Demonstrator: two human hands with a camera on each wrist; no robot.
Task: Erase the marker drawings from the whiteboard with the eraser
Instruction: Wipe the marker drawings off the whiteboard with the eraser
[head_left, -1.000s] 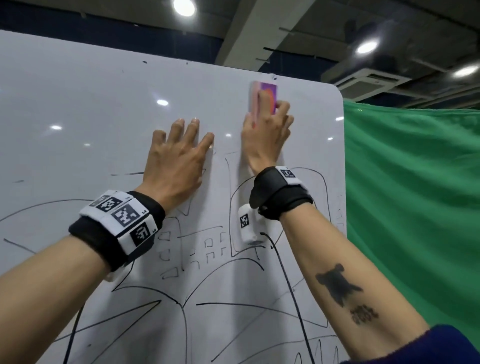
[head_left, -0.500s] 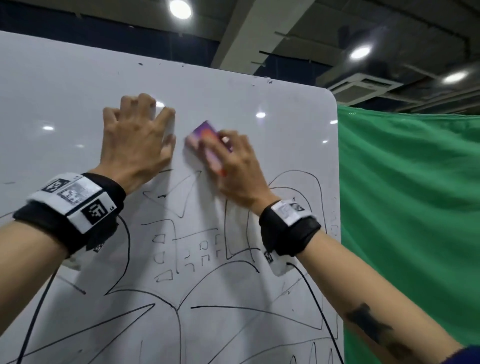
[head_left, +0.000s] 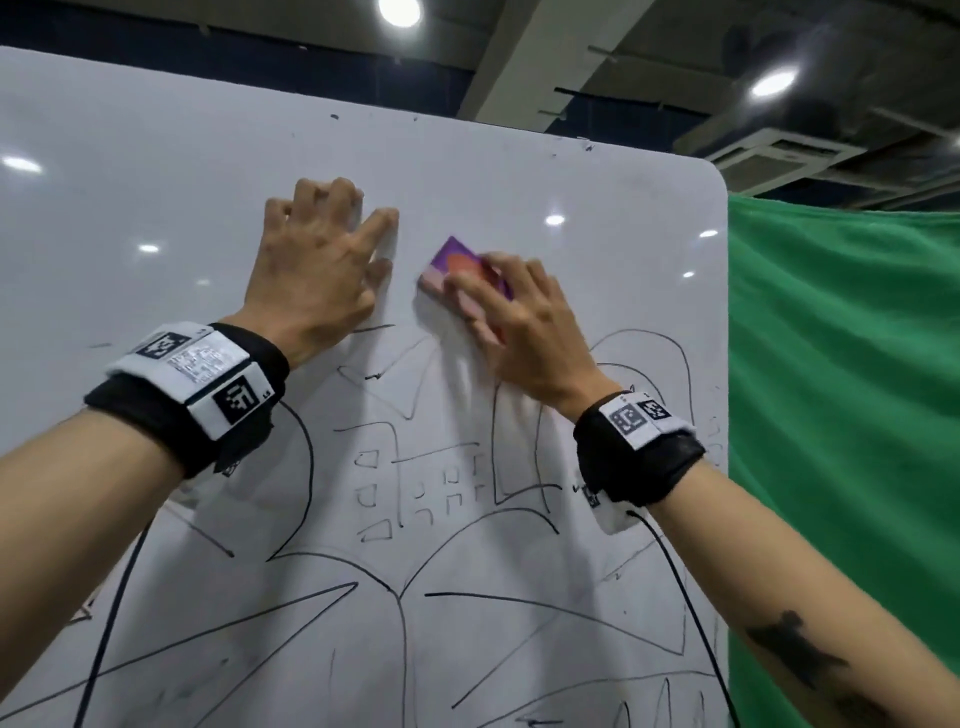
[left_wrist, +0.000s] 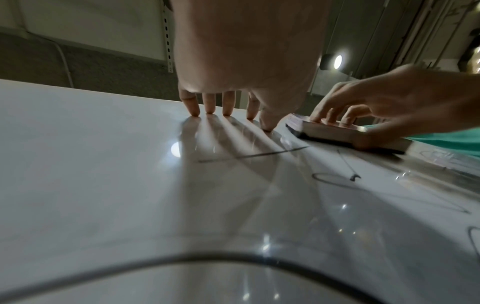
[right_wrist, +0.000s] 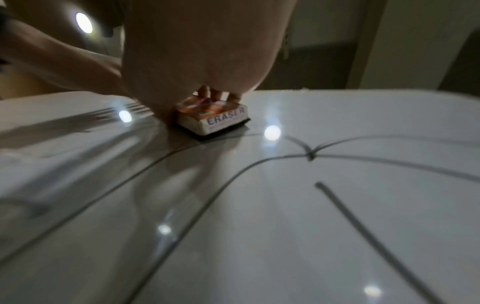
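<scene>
The upright whiteboard (head_left: 156, 171) carries black marker drawings (head_left: 400, 499) across its lower half: small buildings, arches and long curved lines. My right hand (head_left: 519, 322) grips the purple, orange and pink eraser (head_left: 457, 262) and presses it flat on the board just above the drawings. The eraser (right_wrist: 215, 119) shows the word ERASER on its white side, and its dark felt lies on the board. The eraser (left_wrist: 337, 131) is also in the left wrist view. My left hand (head_left: 317, 265) rests on the board to the left, its fingertips (left_wrist: 194, 112) touching the white surface.
A green curtain (head_left: 841, 415) hangs directly right of the board's right edge (head_left: 722, 364). Ceiling lights (head_left: 399, 10) and ducts are above the board's top edge. The board's upper left is white and unmarked.
My right hand swept the eraser from the top right down and left, then held near the middle. My left hand slid up and left on the board.
</scene>
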